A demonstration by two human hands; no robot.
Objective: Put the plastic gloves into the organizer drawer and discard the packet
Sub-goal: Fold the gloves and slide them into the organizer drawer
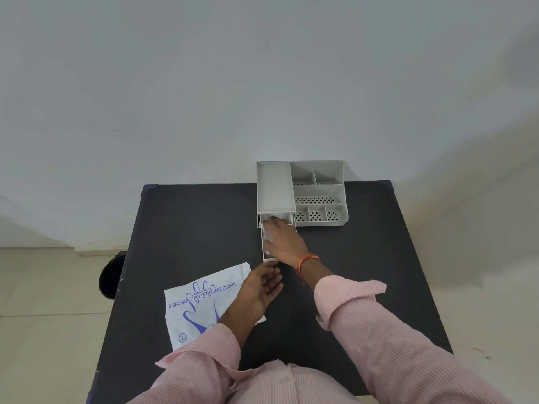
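Fingers [272, 221] of the right hand [284, 239] spread flat, pressing plastic gloves [267, 233] into the pulled-out drawer [266, 255] — stowing step. Left hand [262, 290] open, empty, near its front; next, shut it — packet [201, 307] lies near-left on the table [189, 228].

packet [201, 304] left-front on table [364, 272] | organizer [318, 193] behind, drawer [267, 243] out

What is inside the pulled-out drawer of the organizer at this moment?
The drawer holds clear plastic gloves, with the right hand pressing down on them. The hand covers most of the inside, so how many gloves there are cannot be seen.
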